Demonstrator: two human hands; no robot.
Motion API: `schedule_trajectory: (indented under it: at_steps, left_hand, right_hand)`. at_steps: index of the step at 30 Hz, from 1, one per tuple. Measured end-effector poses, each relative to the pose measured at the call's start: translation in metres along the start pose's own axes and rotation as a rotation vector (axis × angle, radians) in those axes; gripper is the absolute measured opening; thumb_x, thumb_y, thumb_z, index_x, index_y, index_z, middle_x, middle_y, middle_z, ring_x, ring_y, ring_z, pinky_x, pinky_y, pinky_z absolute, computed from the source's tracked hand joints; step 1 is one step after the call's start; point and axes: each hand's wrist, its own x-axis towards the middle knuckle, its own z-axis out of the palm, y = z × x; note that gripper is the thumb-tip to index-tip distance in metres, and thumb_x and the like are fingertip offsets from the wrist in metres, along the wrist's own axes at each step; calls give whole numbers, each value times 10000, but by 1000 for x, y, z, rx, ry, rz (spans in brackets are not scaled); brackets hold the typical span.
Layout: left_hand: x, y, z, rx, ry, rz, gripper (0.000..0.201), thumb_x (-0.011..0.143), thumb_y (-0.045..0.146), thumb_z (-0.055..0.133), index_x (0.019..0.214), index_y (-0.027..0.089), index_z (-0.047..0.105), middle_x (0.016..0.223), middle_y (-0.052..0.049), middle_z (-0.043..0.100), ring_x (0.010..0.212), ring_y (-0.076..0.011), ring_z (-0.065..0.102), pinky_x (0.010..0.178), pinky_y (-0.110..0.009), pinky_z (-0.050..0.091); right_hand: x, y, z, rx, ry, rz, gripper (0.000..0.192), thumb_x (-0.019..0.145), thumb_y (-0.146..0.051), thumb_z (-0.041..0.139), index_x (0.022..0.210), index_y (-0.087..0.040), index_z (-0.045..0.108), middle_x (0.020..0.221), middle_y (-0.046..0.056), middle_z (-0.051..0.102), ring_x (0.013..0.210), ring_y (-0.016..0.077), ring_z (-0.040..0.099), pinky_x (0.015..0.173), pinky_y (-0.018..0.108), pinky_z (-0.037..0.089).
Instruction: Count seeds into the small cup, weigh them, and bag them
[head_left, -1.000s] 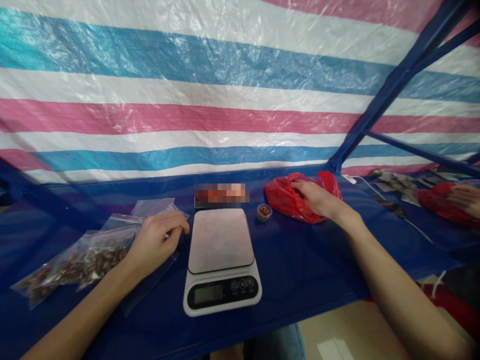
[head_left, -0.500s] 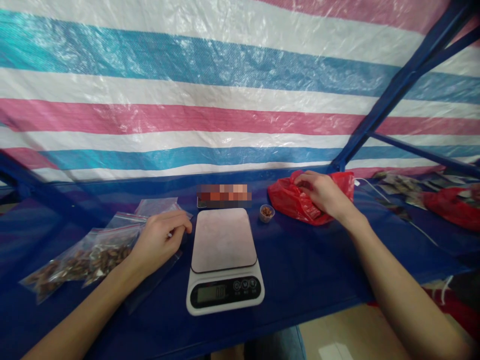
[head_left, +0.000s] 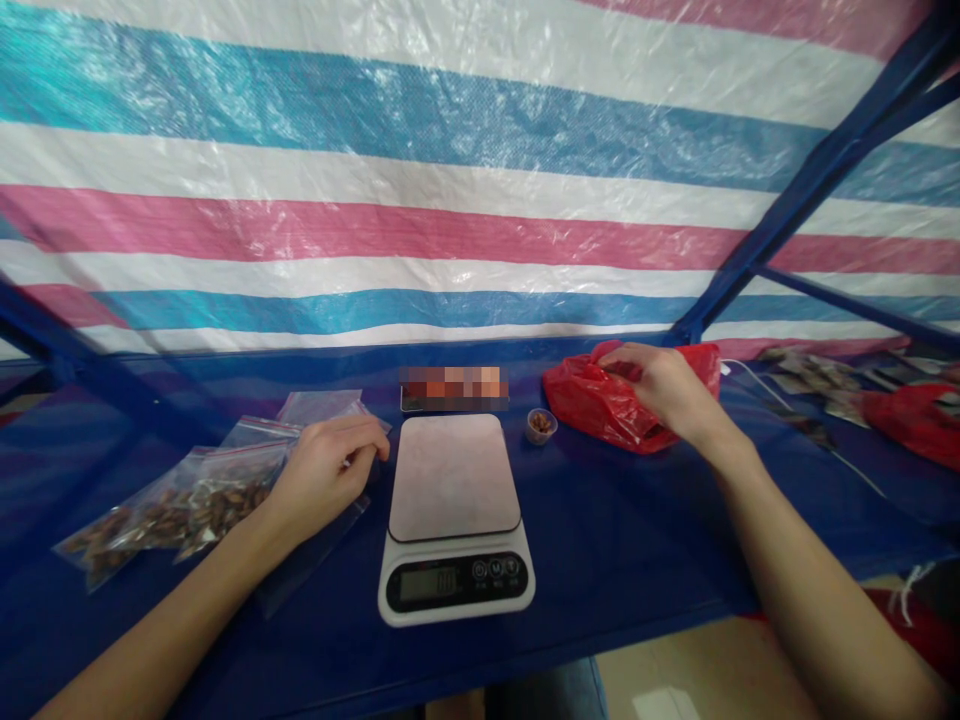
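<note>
One crumpled red plastic bag, glossy, right hand gripping its top

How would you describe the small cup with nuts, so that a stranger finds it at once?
Start at the white kitchen scale in the middle of the blue table. Just past its far right corner stands the small cup, between the scale and the red plastic bag. It is the only open round container, tiny, with brown pieces inside.
</note>
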Motion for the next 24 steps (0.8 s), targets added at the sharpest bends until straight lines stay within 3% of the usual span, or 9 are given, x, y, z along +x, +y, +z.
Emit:
schedule_trajectory:
  at_steps: [9,13,16,24]
  left_hand:
    - [1,0,0,3,7,-14,351,904,78,446,678,201,685,684,9,691,652,-140,666,639,-254,472]
    - [-1,-1,1,0,9,-11,349,914,86,452,679,203,681,689,12,694,664,-140,674,655,-252,476]
    - [-2,-2,2,-6,5,-7,342,910,75,455,682,203,676,697,18,695,668,-132,673,658,-245,470]
    - [-1,-1,2,1,-4,-6,337,908,69,452,686,199,670,693,19,687,663,-128,667,660,-243,462]
  right_hand:
    - [0,-1,1,110,27,25,300,777,-94,568,914,-225,801,930,83,829,798,291,791,803,434,649]
    - [0,-6,-6,100,66,51,150,882,-216,638,897,-233,786,952,80,827,839,301,788,824,450,643]
    - [0,-13,-14,45,108,53,117,929,-314,685,926,-246,780,1000,89,824,899,327,783,858,484,625]
    - [-5,-47,-27,-65,227,-13,155,1001,-321,640,994,-235,769,991,90,782,892,319,756,851,474,600]
